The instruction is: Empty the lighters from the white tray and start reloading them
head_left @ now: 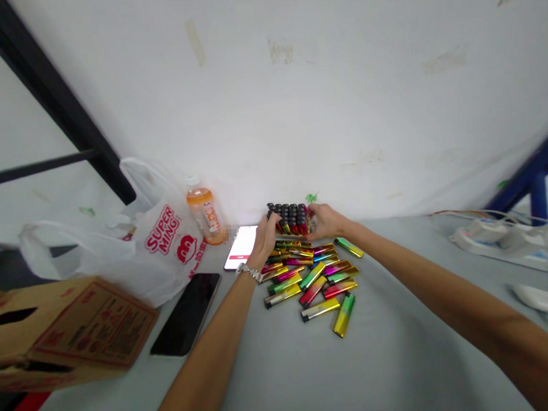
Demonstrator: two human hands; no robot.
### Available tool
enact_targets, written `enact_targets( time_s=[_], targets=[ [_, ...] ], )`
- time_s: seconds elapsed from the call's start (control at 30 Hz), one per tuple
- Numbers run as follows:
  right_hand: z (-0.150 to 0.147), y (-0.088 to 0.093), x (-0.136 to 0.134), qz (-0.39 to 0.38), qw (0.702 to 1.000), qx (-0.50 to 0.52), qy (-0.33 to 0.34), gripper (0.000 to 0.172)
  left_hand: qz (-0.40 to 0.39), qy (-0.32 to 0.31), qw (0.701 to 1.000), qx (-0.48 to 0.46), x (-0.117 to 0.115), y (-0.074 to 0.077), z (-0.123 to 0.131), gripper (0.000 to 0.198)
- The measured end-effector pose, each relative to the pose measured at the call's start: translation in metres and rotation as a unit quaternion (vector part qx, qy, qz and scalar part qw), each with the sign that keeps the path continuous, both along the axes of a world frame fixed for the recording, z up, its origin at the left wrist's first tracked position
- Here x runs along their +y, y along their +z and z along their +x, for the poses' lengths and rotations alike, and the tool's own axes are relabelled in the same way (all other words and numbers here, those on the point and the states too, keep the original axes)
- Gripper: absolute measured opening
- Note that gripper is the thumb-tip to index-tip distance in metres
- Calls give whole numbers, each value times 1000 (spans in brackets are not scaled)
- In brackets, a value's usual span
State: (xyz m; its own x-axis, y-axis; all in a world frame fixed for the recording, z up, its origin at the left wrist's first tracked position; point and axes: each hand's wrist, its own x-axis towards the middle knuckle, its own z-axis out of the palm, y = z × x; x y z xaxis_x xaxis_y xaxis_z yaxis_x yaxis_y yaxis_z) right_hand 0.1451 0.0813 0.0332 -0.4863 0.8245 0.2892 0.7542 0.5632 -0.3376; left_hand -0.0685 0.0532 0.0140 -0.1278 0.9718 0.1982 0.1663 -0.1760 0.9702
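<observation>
A tight block of upright lighters (291, 218) with black tops stands at the far side of the grey table (389, 358), against the white wall. My left hand (265, 237), with a watch on its wrist, presses on the block's left side. My right hand (324, 221) presses on its right side. Both hands grip the block between them. Just in front of the block lies a loose pile of several shiny, many-coloured lighters (311, 276), spread flat on the table.
A lit phone (241, 247) lies left of my left hand, and a dark phone (188, 314) lies nearer to me. An orange drink bottle (205, 216), a white plastic bag (153, 247) and a cardboard box (70, 326) stand at left. A power strip (498, 241) with cables is at right.
</observation>
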Motion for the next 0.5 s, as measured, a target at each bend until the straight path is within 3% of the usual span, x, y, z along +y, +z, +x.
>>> enact_targets(
  time_s=[0.13, 0.27, 0.37, 0.5],
  targets=[
    [15, 1, -18, 27, 998, 59, -14, 51, 42, -30, 999, 18, -16, 18, 11, 23],
    [43, -7, -55, 54, 992, 96, -59, 53, 42, -69, 996, 33, -42, 33, 37, 18],
    [67, -17, -86, 77, 987, 111, -89, 52, 39, -106, 993, 38, -59, 33, 61, 18],
    [92, -29, -122, 94, 980, 125, -127, 55, 49, -149, 987, 36, -72, 18, 91, 21]
  ],
)
